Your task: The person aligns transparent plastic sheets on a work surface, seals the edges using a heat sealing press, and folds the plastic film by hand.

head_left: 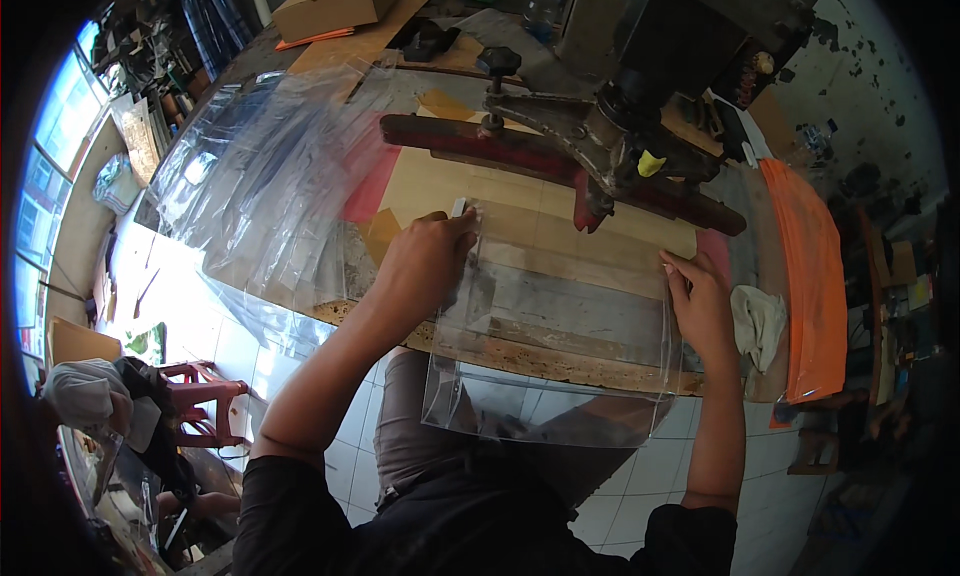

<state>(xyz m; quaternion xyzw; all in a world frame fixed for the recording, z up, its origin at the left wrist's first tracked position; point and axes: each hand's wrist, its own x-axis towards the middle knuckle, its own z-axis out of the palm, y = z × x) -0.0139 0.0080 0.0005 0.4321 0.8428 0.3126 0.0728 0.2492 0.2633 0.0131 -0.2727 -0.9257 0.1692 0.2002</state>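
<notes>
Hands of one person reach over a bench [335, 312] in the head view, and both are at a big clear plastic sheet [570, 321]. This sheet lies on the near side of the bench, and its low end hangs over the front edge, above the person's legs. The left hand [425, 261] is at the sheet's top left corner. Its fingers are bent and bunched close together, with the tips down on the corner, but I cannot tell if they pinch the sheet or just press on it. The right hand [705, 306] is at the sheet's right side. Its fingers are bent, with a small gap by the thumb; I cannot tell if they have hold of the edge. The top of the sheet lies over a yellow board [530, 184], and a pink sheet [368, 191] peeks out on the left. Over the board is a dark red bar [450, 138], part of a big machine [665, 36]. Lots of clear bags [265, 181] lie in a messy pile to the left. To the right are a white cloth [760, 326] and an orange stack [808, 286]. A brown box [340, 8] sits at the back. Far left, another person [95, 396] is near a red stool [210, 401].
</notes>
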